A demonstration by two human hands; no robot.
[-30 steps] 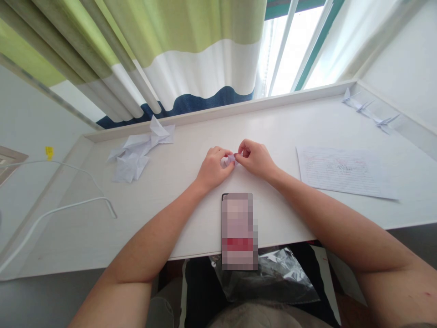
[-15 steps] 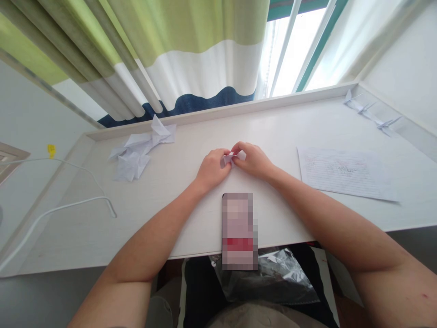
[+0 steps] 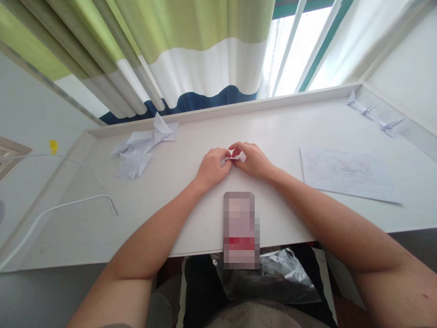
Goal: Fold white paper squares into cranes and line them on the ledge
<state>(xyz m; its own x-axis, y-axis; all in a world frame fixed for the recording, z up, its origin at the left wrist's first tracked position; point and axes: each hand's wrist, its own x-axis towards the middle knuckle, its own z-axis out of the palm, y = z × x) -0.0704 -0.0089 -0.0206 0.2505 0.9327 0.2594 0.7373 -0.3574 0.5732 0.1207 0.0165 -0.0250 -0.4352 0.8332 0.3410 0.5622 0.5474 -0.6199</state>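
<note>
Both my hands meet at the middle of the white desk [image 3: 170,196]. My left hand [image 3: 210,167] and my right hand [image 3: 251,160] are closed in a pinch on a small folded piece of white paper [image 3: 235,159] held between their fingertips, just above the desk top. Most of the paper is hidden by my fingers. A phone [image 3: 241,228] lies flat just in front of my hands and overhangs the near desk edge.
A pile of crumpled white paper [image 3: 139,148] lies at the back left. A lined written sheet [image 3: 348,175] lies to the right, several small folded paper cranes [image 3: 375,116] at the far right back. A white cable [image 3: 61,205] loops on the left. A clear plastic bag [image 3: 287,278] sits on my lap.
My hands have drawn closer together and pinched the small paper tighter. The view shifted slightly to the right; nothing else on the desk moved.
</note>
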